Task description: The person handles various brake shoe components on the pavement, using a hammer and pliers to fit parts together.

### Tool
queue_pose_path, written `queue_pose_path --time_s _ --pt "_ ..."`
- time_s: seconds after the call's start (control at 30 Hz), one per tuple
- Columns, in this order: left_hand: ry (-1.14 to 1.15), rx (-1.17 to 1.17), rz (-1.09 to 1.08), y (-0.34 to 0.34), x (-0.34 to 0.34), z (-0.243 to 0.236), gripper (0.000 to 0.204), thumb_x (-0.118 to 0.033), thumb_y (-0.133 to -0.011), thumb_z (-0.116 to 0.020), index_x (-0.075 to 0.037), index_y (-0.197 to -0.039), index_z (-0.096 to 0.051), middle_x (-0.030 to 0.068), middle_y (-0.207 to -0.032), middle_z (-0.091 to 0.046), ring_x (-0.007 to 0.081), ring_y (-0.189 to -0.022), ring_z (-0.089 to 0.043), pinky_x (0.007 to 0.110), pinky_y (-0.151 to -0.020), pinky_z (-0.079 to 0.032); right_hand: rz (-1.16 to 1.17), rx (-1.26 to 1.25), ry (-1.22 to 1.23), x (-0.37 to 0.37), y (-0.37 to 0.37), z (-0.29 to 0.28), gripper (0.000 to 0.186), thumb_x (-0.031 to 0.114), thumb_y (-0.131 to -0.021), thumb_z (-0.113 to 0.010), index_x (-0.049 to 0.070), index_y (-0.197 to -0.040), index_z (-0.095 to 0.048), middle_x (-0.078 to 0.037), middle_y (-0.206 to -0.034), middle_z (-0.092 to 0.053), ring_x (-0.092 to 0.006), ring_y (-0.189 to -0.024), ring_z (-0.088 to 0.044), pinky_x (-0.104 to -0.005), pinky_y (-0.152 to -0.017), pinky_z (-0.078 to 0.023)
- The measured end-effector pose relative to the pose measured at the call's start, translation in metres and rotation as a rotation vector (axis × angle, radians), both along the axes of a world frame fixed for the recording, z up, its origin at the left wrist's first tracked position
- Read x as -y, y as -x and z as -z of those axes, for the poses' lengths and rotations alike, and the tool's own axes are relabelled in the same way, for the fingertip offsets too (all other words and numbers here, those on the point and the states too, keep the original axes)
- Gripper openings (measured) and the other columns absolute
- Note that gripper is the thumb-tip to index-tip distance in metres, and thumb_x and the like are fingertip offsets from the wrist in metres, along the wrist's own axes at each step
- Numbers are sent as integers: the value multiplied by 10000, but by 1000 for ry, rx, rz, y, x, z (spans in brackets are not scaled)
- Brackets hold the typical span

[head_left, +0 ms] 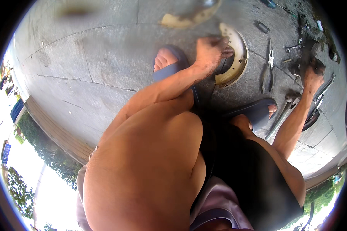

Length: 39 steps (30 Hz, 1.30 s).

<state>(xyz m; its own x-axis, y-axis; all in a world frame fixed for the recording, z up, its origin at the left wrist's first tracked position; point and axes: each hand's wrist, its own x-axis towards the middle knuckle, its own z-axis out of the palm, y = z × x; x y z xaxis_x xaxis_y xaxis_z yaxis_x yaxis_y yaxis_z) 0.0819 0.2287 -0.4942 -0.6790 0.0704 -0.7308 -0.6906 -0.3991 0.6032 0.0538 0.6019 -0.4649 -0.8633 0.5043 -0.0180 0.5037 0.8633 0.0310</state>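
My left hand (213,52) grips the inner edge of a pale curved brake shoe (241,57) with holes along it, lying on the grey paved ground (104,50). My right hand (313,75), fingers closed, is on a dark, grimy metal part (307,52) among tools at the right. Between my hands lie pliers (271,57). A hammer (291,101) and long wrenches (323,92) lie near my right forearm. Another pale curved shoe (177,19), blurred, lies at the top.
My sandalled feet (167,67) stand beside both hands. A screwdriver (270,4), a dark socket (262,27), a small spanner (293,49) and small bits lie at the upper right. A dark curved piece (310,121) lies below the wrenches. Greenery (50,150) shows beyond the paving.
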Motion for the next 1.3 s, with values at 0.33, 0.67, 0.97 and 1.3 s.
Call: queue_pose_path --time_s 0.33,0.67,0.97,1.3 --pt "-63 -43 22 3 -17 11 223 -71 -978 -607 139 -1052 -624 201 -958 -694 273 -856 -720 363 -801 -628 -116 -540 990 175 -36 -33 227 56 -856 -769 7 -1057 -677 -116 -951 -741 -154 -840 -722 -268 -738 -610" --pt "-235 -43 153 0 10 21 225 -59 -1014 -529 122 -1116 -614 182 -1041 -690 241 -958 -690 353 -880 -597 -768 -130 423 229 -41 1 321 33 -788 -674 128 -1090 -729 -45 -1106 -679 -253 -981 -673 -349 -841 -571" --pt "-249 -23 219 2 17 10 260 -75 -1019 -531 109 -1193 -591 165 -1088 -684 209 -995 -679 323 -891 -582 -865 81 245 232 -41 -10 396 17 -755 -654 82 -1143 -700 -67 -1184 -657 -269 -1051 -639 -360 -859 -571" --pt "-204 -53 281 2 12 11 302 -63 -1014 -535 118 -1254 -560 154 -1099 -687 182 -1001 -667 296 -887 -568 -982 99 177 228 -29 -21 324 -6 -755 -654 22 -1072 -710 -75 -1117 -687 -251 -984 -649 -347 -832 -573"
